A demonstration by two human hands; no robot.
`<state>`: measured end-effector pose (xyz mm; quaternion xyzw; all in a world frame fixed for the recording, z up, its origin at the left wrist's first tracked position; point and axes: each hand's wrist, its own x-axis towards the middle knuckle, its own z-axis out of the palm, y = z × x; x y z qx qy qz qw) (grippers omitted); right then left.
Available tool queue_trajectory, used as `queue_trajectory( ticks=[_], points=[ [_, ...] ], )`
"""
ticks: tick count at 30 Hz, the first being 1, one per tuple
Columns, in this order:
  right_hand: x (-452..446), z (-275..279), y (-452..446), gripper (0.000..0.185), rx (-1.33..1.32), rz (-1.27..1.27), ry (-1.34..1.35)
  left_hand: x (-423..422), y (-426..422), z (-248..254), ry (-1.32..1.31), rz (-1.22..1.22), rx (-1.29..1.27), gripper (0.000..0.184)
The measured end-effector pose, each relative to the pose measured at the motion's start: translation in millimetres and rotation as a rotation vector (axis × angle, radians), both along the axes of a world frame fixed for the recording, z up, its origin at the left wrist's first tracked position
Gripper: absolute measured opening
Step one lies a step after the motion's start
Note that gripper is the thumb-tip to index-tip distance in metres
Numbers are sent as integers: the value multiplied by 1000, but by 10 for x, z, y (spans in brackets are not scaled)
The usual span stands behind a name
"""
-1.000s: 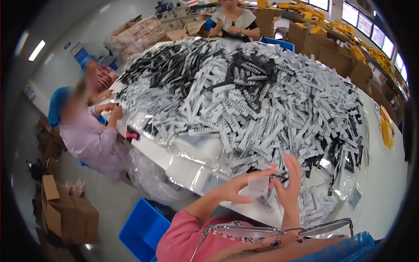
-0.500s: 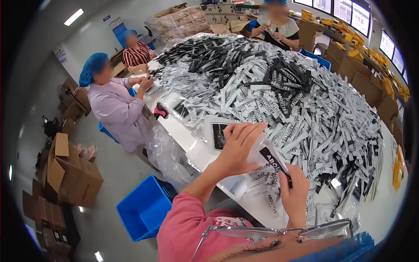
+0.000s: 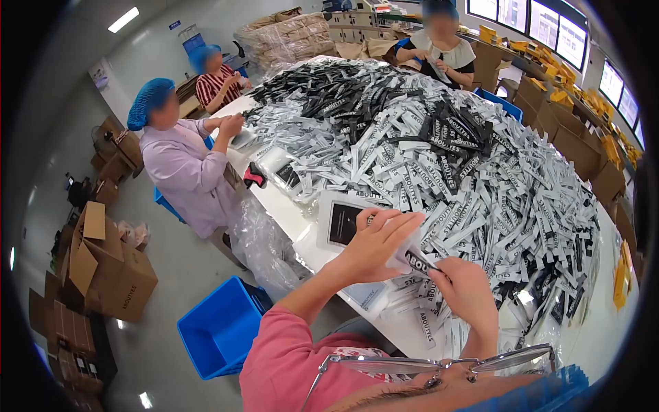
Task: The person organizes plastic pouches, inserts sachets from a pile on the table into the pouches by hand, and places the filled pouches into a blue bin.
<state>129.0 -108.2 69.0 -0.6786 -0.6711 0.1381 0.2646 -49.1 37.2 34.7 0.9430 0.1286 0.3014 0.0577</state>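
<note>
My left hand is closed round a clear plastic bag, near the table's front edge. Pinched in my right hand is the end of a black packet with white lettering, which lies at the bag. A flat pouch with a black panel lies just beyond my left hand. Past both hands spreads a large heap of white strip packets, with black packets on top of it and more at the back left.
A blue bin stands on the floor at the left front. Co-workers are at the table's left side and far side. Open cardboard boxes stand at far left. A red and black tool lies near the left edge.
The view has swung, so the scene sits further right than a second ago. My hands have closed on the bag and black packet, and the right hand has since turned and lowered slightly.
</note>
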Motion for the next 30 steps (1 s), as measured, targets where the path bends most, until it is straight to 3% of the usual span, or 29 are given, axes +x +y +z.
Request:
queue_trajectory(
  ticks=[4, 8, 11, 14, 17, 20, 24, 27, 30],
  points=[
    [-57, -96, 232, 32, 297, -104, 218, 51, -18, -80, -55, -7, -19, 97],
    [-127, -137, 189, 35, 339, -151, 736, 40, 42, -116, -142, 107, -41, 100],
    [-54, -460, 201, 35, 361, -140, 892, 44, 17, -110, -145, 146, -60, 100],
    [-131, -513, 227, 33, 415, -154, 779, 72, -5, -113, -127, 157, -55, 102],
    [-272, -513, 235, 26, 502, -243, 956, 55, -6, -114, -147, 163, -35, 106],
    [-261, -535, 216, 20, 506, -232, 631, 41, -24, -119, -158, 127, -38, 104],
    [-336, -545, 386, 21, 522, -261, 600, 92, -70, -171, -167, 39, -35, 101],
    [-317, -527, 405, 21, 631, -277, 325, 111, -56, -186, -189, 32, -9, 100],
    [-218, -605, 395, 21, 658, -246, 346, 102, -39, -192, -201, 46, -29, 100]
  ],
)
